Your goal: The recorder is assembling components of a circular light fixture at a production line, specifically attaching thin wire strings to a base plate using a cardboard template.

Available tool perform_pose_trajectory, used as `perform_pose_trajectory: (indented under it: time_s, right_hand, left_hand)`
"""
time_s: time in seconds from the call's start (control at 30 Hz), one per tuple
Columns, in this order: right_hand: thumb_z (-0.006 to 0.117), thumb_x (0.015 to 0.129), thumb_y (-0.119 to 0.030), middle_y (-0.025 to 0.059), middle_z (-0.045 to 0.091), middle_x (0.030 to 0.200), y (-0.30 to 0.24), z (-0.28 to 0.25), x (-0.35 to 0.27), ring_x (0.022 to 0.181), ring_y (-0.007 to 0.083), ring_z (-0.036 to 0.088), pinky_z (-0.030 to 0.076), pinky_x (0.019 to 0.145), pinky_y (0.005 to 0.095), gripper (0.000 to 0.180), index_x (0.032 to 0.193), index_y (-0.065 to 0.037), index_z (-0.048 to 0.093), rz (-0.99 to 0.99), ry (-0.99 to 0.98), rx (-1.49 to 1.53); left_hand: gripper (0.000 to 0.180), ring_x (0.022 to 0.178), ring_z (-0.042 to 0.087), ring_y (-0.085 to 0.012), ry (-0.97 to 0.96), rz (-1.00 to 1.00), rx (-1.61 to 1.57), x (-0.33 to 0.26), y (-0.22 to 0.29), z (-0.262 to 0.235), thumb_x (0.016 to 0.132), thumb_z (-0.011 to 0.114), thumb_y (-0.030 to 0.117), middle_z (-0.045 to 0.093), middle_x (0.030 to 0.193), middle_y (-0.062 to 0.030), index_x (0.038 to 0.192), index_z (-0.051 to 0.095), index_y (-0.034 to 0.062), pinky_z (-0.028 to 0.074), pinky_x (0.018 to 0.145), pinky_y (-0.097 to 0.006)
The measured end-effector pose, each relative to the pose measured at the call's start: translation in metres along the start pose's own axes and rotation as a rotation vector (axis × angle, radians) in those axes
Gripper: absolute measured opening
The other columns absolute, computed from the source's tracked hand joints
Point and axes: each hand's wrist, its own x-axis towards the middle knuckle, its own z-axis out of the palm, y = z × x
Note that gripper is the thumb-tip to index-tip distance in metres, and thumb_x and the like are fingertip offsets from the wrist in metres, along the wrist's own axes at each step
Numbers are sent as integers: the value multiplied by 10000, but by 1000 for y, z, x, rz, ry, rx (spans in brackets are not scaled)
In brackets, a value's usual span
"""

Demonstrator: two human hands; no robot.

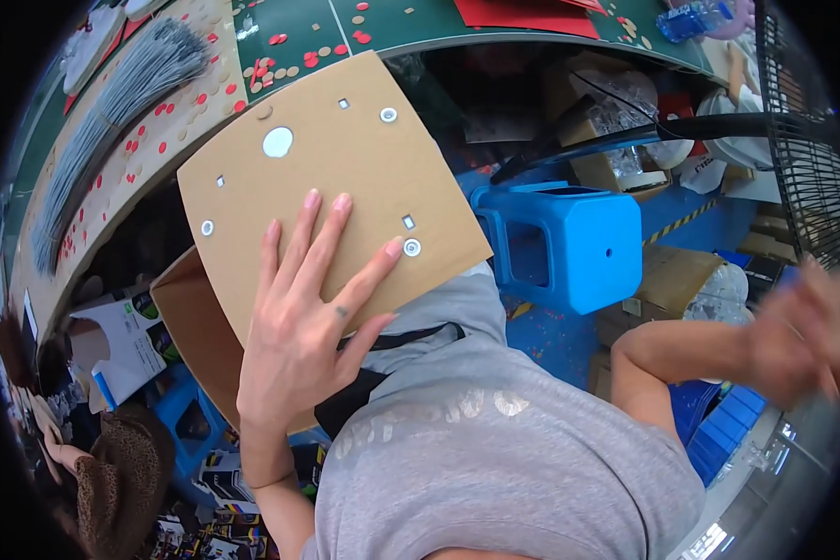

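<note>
A brown cardboard panel (317, 187) lies tilted over my lap and leans toward the table edge. It has one large round hole, several small square holes and several round metallic-looking fittings (412, 247). My left hand (303, 299) rests flat on it with the fingers spread, the index fingertip beside one fitting. Out at the far right, my right hand (803, 341) is raised beside a black fan grille (803, 159). Motion smears its fingers, so I cannot make out whether it holds anything.
A green-topped table (401, 23) carries red and tan discs and a bundle of grey ties or wires (112, 121). A blue plastic stool (569, 247) lies on its side right of the panel. An open cardboard box (201, 327) stands at left. Boxes and clear plastic bags crowd the floor.
</note>
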Motion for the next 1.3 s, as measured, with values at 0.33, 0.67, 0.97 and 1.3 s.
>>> perform_pose_trajectory:
  time_s: [0.33, 0.67, 0.97, 1.3]
  right_hand:
    - [727, 748, 70, 65, 630, 862, 53, 165, -69, 733, 179, 613, 483, 536, 273, 376, 1080, -91, 801, 317, -600, 184]
    - [700, 691, 45, 46, 611, 853, 73, 168, -47, 709, 194, 606, 472, 501, 277, 459, 1109, -120, 791, 98, -782, 252]
    - [726, 680, -32, 37, 561, 817, 84, 173, -32, 688, 197, 593, 493, 533, 313, 461, 1125, -135, 794, 40, -898, 356]
    - [681, 667, -127, 19, 471, 801, 66, 170, -20, 701, 165, 548, 466, 543, 301, 552, 1201, 3, 728, -203, -1001, 118]
  left_hand:
    - [627, 1463, 404, -419, -62, -9, 16, 0, 2, -3, 768, 786, 283, 537, 1519, -97, 1381, 666, 232, 262, 1182, -645]
    - [676, 1438, 441, -409, -63, -78, 41, 4, -2, -5, 760, 761, 363, 562, 1491, -93, 1408, 643, 217, 282, 1176, -621]
    - [640, 1426, 452, -408, -97, -77, 48, 4, -4, -8, 799, 712, 428, 568, 1478, -96, 1401, 651, 220, 290, 1170, -619]
    - [610, 1434, 438, -408, -135, -64, 87, 5, -6, -10, 836, 671, 452, 555, 1491, -87, 1401, 650, 221, 281, 1168, -637]
